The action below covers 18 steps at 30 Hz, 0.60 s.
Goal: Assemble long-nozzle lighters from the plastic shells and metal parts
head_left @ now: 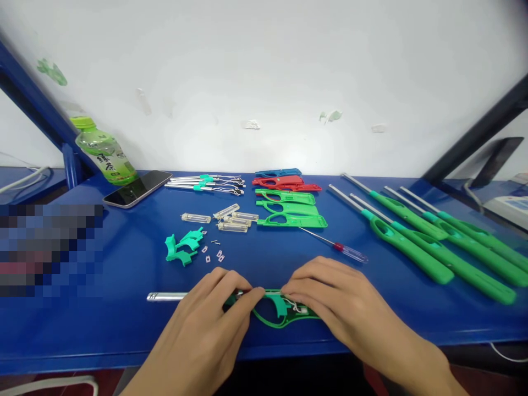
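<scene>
A partly built green lighter (pixel 277 311) with a metal tube (pixel 165 297) pointing left lies near the front edge of the blue table (pixel 124 330). My left hand (pixel 210 319) rests on its left part, fingers curled and pressed on the green shell where the tube joins. My right hand (pixel 330 300) covers its right part, fingertips pinched on the top edge of the shell by the trigger. A thin white wire shows inside the shell.
Behind lie green trigger pieces (pixel 183 246), small metal bits (pixel 212 254), clear tubes (pixel 231 217), metal tubes with wires (pixel 204 183), green, red and blue shells (pixel 289 203), a red-handled screwdriver (pixel 336 246), several finished green lighters (pixel 429 236), a phone (pixel 137 188) and a bottle (pixel 105 149).
</scene>
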### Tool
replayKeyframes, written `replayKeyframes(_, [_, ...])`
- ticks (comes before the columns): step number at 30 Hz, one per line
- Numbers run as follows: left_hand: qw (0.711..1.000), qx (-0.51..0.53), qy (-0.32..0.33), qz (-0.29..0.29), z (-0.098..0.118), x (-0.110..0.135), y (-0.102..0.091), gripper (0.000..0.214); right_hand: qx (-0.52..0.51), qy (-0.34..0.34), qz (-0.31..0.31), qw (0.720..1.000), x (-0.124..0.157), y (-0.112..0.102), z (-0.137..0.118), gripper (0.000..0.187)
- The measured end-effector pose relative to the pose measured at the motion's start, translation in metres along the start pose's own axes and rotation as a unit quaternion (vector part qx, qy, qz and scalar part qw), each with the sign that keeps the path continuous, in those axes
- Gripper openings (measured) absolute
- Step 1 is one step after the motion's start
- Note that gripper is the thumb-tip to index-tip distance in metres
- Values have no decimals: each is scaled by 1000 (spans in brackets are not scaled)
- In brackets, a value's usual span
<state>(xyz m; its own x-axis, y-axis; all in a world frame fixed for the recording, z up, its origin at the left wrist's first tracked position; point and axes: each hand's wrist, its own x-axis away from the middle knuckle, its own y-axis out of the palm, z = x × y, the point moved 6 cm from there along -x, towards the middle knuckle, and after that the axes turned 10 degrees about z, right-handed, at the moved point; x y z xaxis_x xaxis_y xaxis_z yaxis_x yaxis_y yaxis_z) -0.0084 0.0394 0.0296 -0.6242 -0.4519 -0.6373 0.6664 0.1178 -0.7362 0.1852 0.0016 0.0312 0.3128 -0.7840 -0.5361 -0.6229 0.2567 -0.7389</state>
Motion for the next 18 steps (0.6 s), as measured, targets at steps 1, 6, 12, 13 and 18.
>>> replayKeyframes(1, [1000,0,0,-1,0,0,0,33,8,-6,1,1000,0,0,-1,18])
replayKeyframes(6, [1000,-2,3,3,0,-1,1,33,43,-8,-7,999,-3,1,-6,16])
replayKeyframes(12, [1000,-7,6,2,1,0,0,33,66,-7,-13,998,0,2,-9,22])
replayKeyframes(13, [1000,-7,8,4,1,0,-1,33,64,-3,-11,998,1,3,-8,24])
replayKeyframes(18, [1000,-4,6,11,1,-1,-1,32,42,10,-8,999,6,4,-2,33])
